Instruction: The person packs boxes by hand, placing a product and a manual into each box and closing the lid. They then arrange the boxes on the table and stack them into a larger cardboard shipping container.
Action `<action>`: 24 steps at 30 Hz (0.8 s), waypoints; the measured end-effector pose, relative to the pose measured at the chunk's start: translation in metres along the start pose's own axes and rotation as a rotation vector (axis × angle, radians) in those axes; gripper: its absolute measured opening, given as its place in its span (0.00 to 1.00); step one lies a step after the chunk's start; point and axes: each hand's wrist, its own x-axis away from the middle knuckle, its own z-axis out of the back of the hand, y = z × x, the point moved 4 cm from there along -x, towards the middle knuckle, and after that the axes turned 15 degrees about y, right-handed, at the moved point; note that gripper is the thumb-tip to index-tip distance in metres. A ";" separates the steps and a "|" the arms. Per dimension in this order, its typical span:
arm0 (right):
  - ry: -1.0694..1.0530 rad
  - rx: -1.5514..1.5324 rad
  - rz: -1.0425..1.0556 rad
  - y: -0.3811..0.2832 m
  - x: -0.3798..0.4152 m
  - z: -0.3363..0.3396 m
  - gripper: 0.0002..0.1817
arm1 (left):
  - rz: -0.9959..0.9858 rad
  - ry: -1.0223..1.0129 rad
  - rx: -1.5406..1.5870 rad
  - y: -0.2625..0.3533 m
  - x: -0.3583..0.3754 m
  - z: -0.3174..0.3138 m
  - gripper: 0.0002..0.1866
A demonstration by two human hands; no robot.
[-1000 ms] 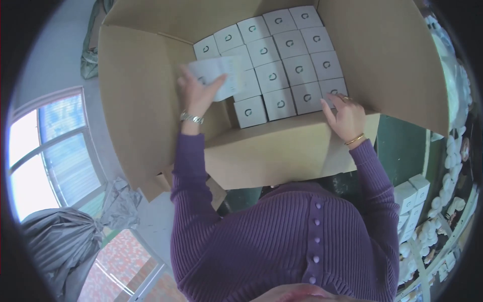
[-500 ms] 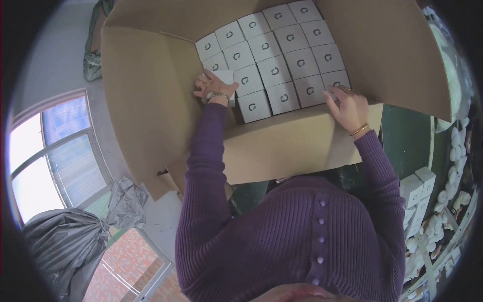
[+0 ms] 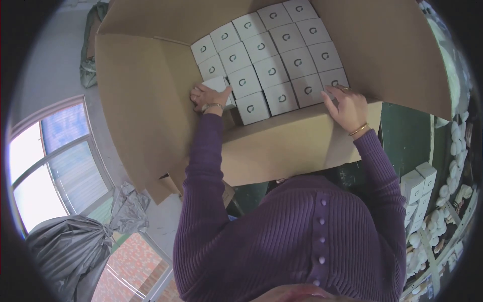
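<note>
A large cardboard carton (image 3: pixel 297 141) stands open before me, holding rows of small white boxes (image 3: pixel 271 71), each with a dark ring-shaped mark on top. In the left column, my left hand (image 3: pixel 207 97) grips a small white box (image 3: pixel 215 84), its thumb and fingers apart across the near part. That box sits slightly askew, partly hidden by the hand. A gap (image 3: pixel 231 120) shows brown cardboard at the near left corner. At the near right corner, my right hand (image 3: pixel 348 108) rests over the carton's edge, fingertips on a white box (image 3: pixel 334 78), thumb spread and nothing held.
Carton flaps (image 3: pixel 390 55) stand out at the sides. A stack of white boxes (image 3: pixel 413 186) and rows of white items (image 3: pixel 453 156) are to the right. At the left are a window (image 3: pixel 63 156) and a grey plastic sheet (image 3: pixel 70 251).
The box under my left hand has gone lower into the left column, and the mark on the box behind it shows fully. My right hand has barely moved.
</note>
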 end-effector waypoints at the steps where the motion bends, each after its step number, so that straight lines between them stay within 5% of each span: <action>1: -0.019 0.002 -0.011 -0.001 0.002 0.000 0.22 | 0.019 0.004 0.060 0.000 -0.001 -0.007 0.62; 9: 0.043 -0.011 0.024 -0.003 0.001 0.000 0.20 | 0.073 0.088 0.464 0.009 -0.035 -0.099 0.68; 16: 0.069 0.008 0.031 -0.008 -0.002 -0.001 0.18 | 0.078 0.107 0.431 0.011 -0.070 -0.152 0.52; 18: 0.050 0.061 -0.001 -0.009 -0.002 -0.004 0.17 | 0.001 0.217 0.390 0.006 -0.086 -0.149 0.50; 21: -0.011 0.095 -0.108 -0.003 0.003 -0.008 0.24 | -0.214 -0.115 0.225 0.004 -0.093 -0.134 0.50; 24: 0.127 -0.087 -0.076 0.002 0.010 -0.007 0.25 | -0.613 0.342 -0.146 0.016 -0.117 -0.116 0.50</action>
